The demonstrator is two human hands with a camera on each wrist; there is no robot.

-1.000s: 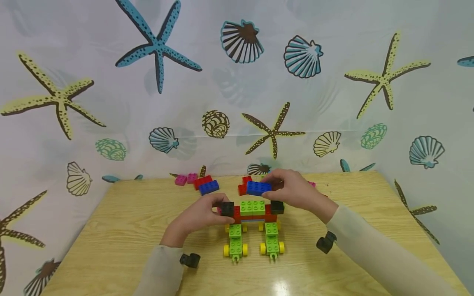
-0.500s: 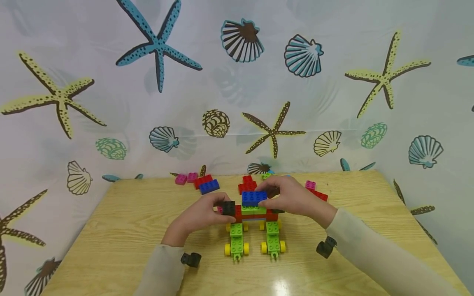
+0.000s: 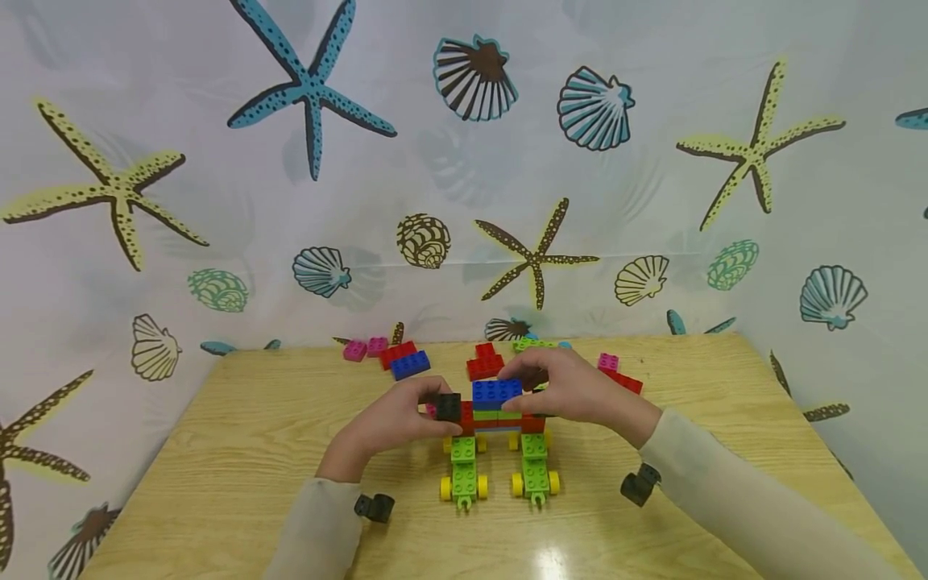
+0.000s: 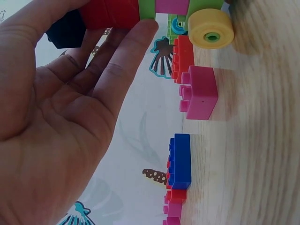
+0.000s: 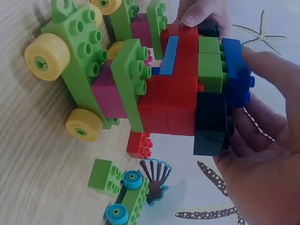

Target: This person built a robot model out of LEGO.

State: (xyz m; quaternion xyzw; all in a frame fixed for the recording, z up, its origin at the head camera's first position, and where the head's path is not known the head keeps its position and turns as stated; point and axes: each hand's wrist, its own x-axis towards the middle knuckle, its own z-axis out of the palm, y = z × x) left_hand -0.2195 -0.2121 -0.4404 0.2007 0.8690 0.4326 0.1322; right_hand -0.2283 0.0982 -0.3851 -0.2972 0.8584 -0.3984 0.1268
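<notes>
A vehicle of toy building bricks stands mid-table on two green wheeled bases [image 3: 464, 481] with yellow wheels. Red bricks [image 5: 182, 89] bridge the bases, with green bricks [image 5: 209, 65] on top. My left hand [image 3: 391, 415] grips the build's left end, thumb in front, beside a black brick [image 3: 449, 408]. My right hand [image 3: 569, 385] pinches a blue brick [image 3: 496, 393] over the green ones. Some green studs show below it in the right wrist view; whether it is fully seated I cannot tell. Another black brick [image 5: 209, 124] sits at the right end, partly hidden in the head view.
Behind the build lie loose red bricks [image 3: 485, 367] and a green piece with blue wheels [image 5: 129, 199]. Back left are a blue brick [image 3: 410, 366] and pink bricks [image 3: 354, 350]. Another red brick [image 3: 623, 383] lies back right. A patterned curtain [image 3: 464, 177] hangs behind the table.
My right hand has brought the blue brick forward and down from above the build onto the green bricks. The left hand keeps its grip at the left end.
</notes>
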